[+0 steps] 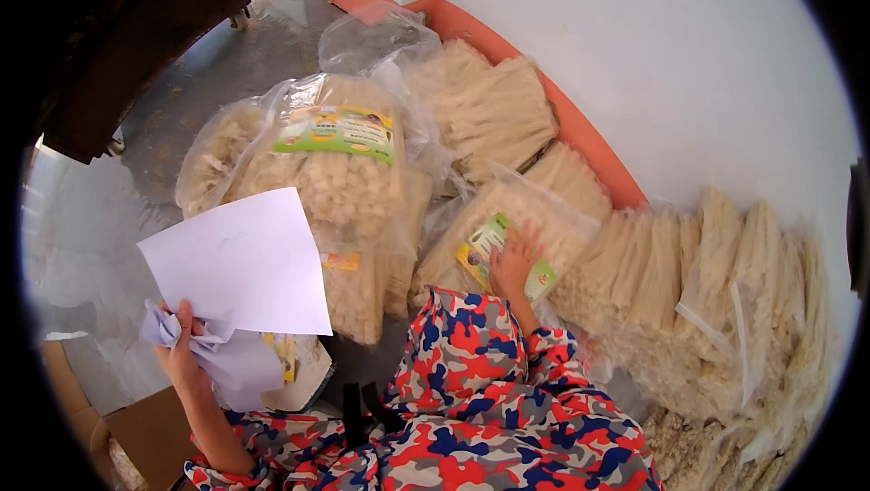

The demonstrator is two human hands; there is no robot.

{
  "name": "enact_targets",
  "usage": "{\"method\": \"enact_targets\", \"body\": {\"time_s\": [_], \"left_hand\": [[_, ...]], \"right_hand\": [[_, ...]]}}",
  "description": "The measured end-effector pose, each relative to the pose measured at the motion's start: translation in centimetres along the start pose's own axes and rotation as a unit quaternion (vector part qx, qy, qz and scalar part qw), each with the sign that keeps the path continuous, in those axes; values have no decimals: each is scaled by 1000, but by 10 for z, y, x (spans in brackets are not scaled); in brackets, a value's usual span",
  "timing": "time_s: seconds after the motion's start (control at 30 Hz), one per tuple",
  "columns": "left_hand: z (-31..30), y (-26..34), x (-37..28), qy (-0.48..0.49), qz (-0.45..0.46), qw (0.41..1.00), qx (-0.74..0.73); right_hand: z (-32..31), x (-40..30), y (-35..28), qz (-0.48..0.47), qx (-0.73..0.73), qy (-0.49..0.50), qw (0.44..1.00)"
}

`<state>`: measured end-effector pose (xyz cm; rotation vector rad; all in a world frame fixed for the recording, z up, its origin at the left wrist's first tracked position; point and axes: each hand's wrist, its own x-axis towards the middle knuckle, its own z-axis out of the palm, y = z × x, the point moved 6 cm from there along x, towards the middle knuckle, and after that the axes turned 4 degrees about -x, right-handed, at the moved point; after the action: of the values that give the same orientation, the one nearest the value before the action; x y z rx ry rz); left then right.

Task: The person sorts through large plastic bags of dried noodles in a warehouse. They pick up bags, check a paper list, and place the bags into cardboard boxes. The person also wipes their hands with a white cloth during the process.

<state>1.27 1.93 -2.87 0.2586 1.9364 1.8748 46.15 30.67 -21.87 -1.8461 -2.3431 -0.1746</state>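
My left hand point(182, 347) grips a crumpled bunch of white paper sheets point(231, 267), with one flatter sheet spreading up and to the right. My right hand point(516, 260) rests with its fingers spread on a clear plastic bag point(564, 216) of pale, dried noodle-like strands, over its green and yellow printed label point(486, 243). Left of it, a larger filled clear bag point(353, 185) bears a similar label. Under the papers, a yellow printed piece and a pale open container point(309, 362) are partly hidden.
Loose pale bundles point(496, 110) lie against the wall's orange base point(591, 138). More bundles point(652, 267) are heaped at the right, with darker ones point(680, 450) below. Dark wooden furniture point(149, 49) on casters stands at the upper left. A cardboard box point(153, 436) sits at the lower left.
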Motion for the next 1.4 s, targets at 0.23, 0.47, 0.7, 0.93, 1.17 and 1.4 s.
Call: {"method": "enact_targets", "body": {"time_s": [0.23,0.47,0.7,0.93,1.17,1.4], "left_hand": [[-33,12,13,103,64,990,-67],[-84,6,27,176,16,942,-284],[-87,-3,29,180,-73,896,-399],[-83,0,29,159,-78,898,-402],[-87,-1,31,152,-78,897,-408],[-110,14,13,224,-40,869,-440]], "right_hand": [[56,59,0,-73,40,-149,985],[46,92,143,233,-23,-168,957],[24,109,162,85,116,-208,967],[-29,92,168,87,346,-179,917],[-122,57,131,66,442,7,895],[-274,46,39,54,515,20,855]]}}
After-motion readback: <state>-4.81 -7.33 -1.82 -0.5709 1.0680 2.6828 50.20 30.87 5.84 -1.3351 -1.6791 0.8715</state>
